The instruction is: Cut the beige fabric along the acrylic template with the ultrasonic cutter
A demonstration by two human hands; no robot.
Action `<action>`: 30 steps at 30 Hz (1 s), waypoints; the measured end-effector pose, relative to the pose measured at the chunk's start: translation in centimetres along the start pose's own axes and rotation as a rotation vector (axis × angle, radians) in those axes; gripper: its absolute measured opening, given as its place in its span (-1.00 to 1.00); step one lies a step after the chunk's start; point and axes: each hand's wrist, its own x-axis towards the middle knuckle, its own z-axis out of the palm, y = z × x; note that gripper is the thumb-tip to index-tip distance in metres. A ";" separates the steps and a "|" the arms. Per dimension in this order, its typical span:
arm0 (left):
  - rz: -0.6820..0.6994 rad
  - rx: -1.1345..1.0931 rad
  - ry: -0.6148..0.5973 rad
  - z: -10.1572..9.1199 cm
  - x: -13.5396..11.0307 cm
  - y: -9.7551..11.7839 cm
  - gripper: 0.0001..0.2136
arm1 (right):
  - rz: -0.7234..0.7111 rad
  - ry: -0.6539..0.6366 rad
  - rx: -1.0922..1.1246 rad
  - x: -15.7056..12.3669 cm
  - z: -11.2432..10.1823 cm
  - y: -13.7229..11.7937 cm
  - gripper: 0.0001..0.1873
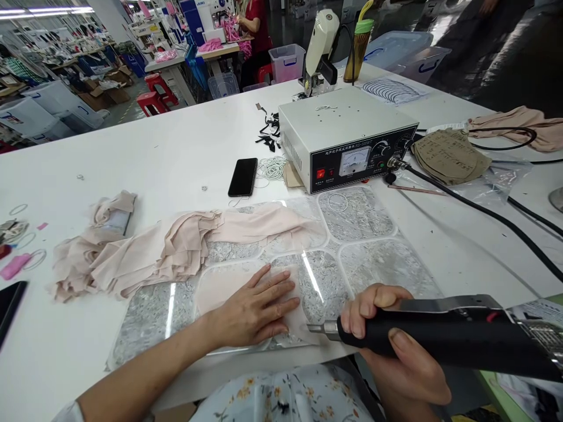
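Now pink fabric (215, 287) is pressed onto the marbled mat (378, 264) by the left hand (255, 310), fingers (275, 294) spread; the black tool (453, 335) is gripped by the right hand (413, 366), tip (323, 329) near the mat's front edge. Beyond the mat, room is bounded by the control box (343, 123).

- My tool (440, 335) is black, with a silver tip (323, 330).
- My cloth (185, 243) is pale pink.
- My mat (378, 264) is grey and speckly.
- My shirt (272, 390) is pale blue with an orange flower pattern.
- The machine box (343, 120) is off-white, with a black front (361, 180) and red switch (321, 174).
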 end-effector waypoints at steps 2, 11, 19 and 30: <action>-0.005 -0.012 -0.001 0.0 0.0 0.0 -0.63 | 0.005 0.000 0.001 -0.1 -0.1 0.0 -0.87; -0.013 -0.083 0.044 -0.3 0.3 0.1 -0.68 | 0.022 -0.016 -0.033 -0.4 -0.1 -0.1 -0.86; -0.010 -0.101 0.013 -0.2 0.0 -0.1 -0.68 | 0.033 -0.027 -0.026 -0.7 -0.2 -0.5 -0.85; -0.008 -0.109 -0.003 0.0 0.0 -0.2 -0.67 | 0.008 -0.002 -0.074 -0.8 -0.1 -0.8 -0.84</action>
